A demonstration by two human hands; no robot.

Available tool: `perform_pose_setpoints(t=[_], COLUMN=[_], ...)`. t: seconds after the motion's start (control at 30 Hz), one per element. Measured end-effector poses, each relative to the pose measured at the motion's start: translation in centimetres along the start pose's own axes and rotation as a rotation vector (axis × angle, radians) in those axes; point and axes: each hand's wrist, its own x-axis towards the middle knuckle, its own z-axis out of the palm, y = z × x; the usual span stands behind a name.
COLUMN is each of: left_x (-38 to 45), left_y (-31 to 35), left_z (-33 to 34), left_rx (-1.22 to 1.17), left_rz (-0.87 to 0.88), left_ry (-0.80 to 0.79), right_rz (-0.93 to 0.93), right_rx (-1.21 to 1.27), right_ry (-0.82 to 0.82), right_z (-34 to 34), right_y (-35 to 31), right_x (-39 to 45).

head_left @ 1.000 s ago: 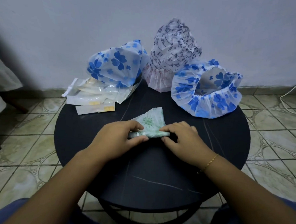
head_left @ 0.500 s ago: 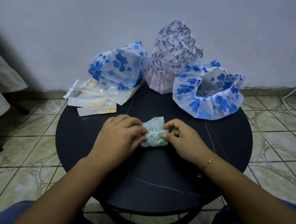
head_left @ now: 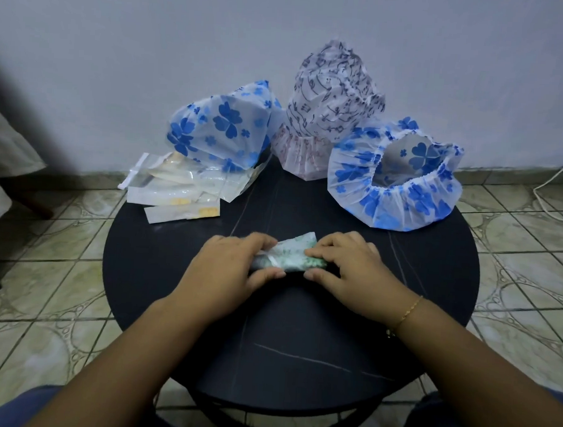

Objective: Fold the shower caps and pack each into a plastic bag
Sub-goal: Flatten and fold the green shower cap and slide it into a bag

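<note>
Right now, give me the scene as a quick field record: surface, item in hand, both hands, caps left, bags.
surface: round dark table
in work: green-patterned shower cap, folded small, lying on the table
left hand: gripping the cap's left end
right hand: gripping the cap's right end
unfolded caps: three at the back: blue-flower cap, black-print cap, blue-flower cap with opening toward camera
plastic bags: pile at back left, partly under the left blue cap
packed: nothing visibly bagged

Round black table (head_left: 298,361) bearing three shower caps (head_left: 394,183), a folded green one (head_left: 291,258), seemingly clear plastic bags (head_left: 180,191).
</note>
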Motion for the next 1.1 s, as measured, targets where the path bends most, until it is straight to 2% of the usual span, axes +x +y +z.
perform_pose_setpoints(t=[0.13, 0.2, 0.27, 0.33, 0.47, 0.53, 0.63, 0.67, 0.77, 0.83, 1.1], left_x=[-0.1, -0.1, -0.1, -0.3, -0.9, -0.8, -0.7, -0.7, -0.9, -1.0, -1.1], left_y=[0.4, 0.7, 1.0, 1.6, 2.7, 2.4, 2.2, 2.2, 2.3, 2.4, 1.9], left_z=[-0.1, 0.2, 0.8, 1.8, 3.4, 3.6, 3.5, 3.4, 3.2, 2.9, 2.8], left_rx=[-0.079, 0.000, 0.137, 0.199, 0.172, 0.172, 0.158, 0.135, 0.091, 0.093, 0.049], left_rz=[-0.132, -0.142, -0.071, -0.008, 0.029, 0.027, 0.019, 0.017, 0.036, 0.045, 0.018], left_ry=[0.017, 0.068, 0.187, 0.225, 0.055, 0.008, -0.046, -0.069, -0.127, -0.148, -0.210], right_rz=[0.095, 0.104, 0.138, 0.186, 0.266, 0.302, 0.219, 0.143, -0.045, -0.061, -0.018], right_rx=[0.326, 0.323, 0.300, 0.257, 0.090, -0.019, -0.137, -0.120, -0.053, -0.041, -0.071], right_ry=[0.065, 0.088, 0.096, 0.103, 0.116, 0.177, 0.315, 0.291, 0.074, 0.003, -0.080], right_z=[0.1, 0.4, 0.7, 1.0, 1.4, 1.8, 2.2, 2.4, 3.4, 3.9, 3.9], right_y=[0.3, 0.0, -0.5, -0.7, -1.4, -1.8, -2.7, -3.2, -4.4, -4.3, -3.0], right_x=[0.3, 0.7, 1.1, 1.6, 2.4, 2.5, 1.8, 1.7, 1.1, 0.9, 0.8])
